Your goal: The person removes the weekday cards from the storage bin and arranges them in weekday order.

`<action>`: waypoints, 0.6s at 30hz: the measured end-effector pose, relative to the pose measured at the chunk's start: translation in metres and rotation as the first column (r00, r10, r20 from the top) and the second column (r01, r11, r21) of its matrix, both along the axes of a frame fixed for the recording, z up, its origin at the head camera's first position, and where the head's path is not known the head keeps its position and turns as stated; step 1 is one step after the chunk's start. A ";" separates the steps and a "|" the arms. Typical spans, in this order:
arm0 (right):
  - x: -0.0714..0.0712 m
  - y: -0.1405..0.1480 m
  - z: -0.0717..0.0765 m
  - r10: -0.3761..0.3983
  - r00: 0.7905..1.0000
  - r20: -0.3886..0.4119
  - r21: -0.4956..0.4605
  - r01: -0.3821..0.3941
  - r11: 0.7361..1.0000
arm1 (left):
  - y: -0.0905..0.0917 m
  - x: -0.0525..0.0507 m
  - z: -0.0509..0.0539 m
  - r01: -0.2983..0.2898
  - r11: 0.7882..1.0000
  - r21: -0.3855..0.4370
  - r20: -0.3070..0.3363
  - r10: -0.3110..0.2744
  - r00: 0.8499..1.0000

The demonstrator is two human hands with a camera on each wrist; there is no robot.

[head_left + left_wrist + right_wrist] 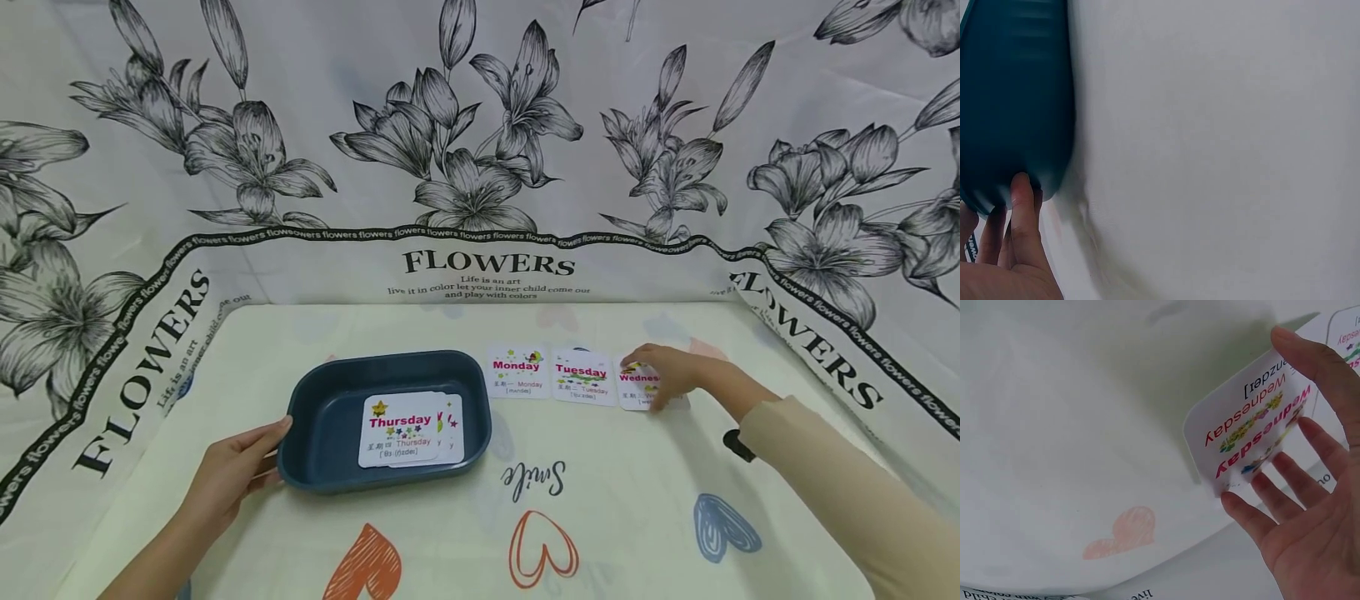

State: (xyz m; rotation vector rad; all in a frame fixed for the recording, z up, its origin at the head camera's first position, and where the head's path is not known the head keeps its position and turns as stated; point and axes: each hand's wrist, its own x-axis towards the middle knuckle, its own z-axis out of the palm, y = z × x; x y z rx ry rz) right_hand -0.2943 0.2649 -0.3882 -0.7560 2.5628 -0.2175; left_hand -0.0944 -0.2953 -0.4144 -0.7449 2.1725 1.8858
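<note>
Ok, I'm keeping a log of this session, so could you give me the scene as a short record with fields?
Left hand: grips the dark blue tray at its left end
Right hand: holds the Wednesday card by its edges
Beside tray: Monday card, then Tuesday card
In tray: Thursday card overlapping other cards
Surface: tablecloth printed with hearts and "Smile"

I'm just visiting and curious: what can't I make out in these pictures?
Head view: the words on the lower cards are mostly hidden by the Thursday card.
Head view: part of the Wednesday card is hidden behind the right hand.
Left wrist view: the tray is cut off by the top and left edges.
Right wrist view: the neighbouring card is cut off by the right edge.
</note>
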 end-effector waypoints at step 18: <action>0.000 0.000 -0.004 -0.034 0.999 -0.005 0.007 0.034 0.999 | 0.000 -0.001 0.000 -0.003 1.000 0.009 -0.003 0.003 1.000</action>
